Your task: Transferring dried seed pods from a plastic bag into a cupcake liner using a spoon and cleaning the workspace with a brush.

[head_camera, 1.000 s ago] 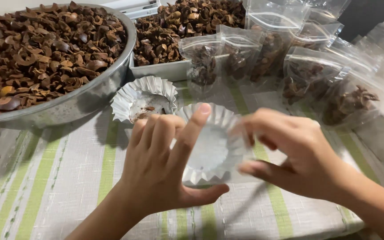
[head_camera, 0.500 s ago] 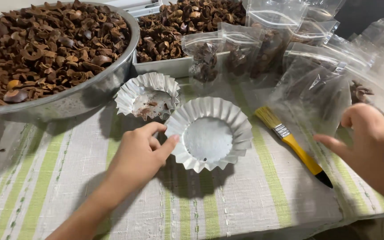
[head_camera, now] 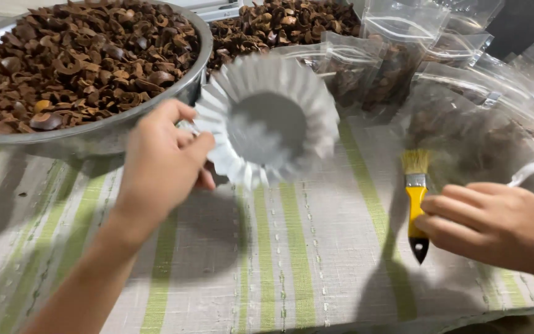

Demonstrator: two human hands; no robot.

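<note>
The left hand [head_camera: 162,167], its forearm rising from the near left, is gripping the left rim of a fluted foil cup [head_camera: 267,120] between thumb and curled fingers and holding it lifted above the striped cloth [head_camera: 292,260]. The cup is tilting so that its open mouth is facing the camera; its outline is motion-blurred. Far left, a round metal bowl [head_camera: 103,133] is sitting heaped with brown shell pieces [head_camera: 75,59], its rim lying just behind the left hand. Behind the cup, at the far centre, a pale tray [head_camera: 217,9] is holding more of the same brown pieces. To the right of the cup, several clear zip-top bags [head_camera: 403,55] are standing and leaning in a cluster running to the far right, each showing dark brown contents through the plastic. Near right, a paintbrush [head_camera: 416,204] with a yellow handle, metal ferrule and pale bristles is lying with its long axis running near to far, bristles pointing away and the dark handle tip pointing towards the viewer. The right hand [head_camera: 495,226], entering from the right edge, is closing its fingertips on the yellow handle, knuckles up; whether it is lifting the brush cannot be told.
</note>
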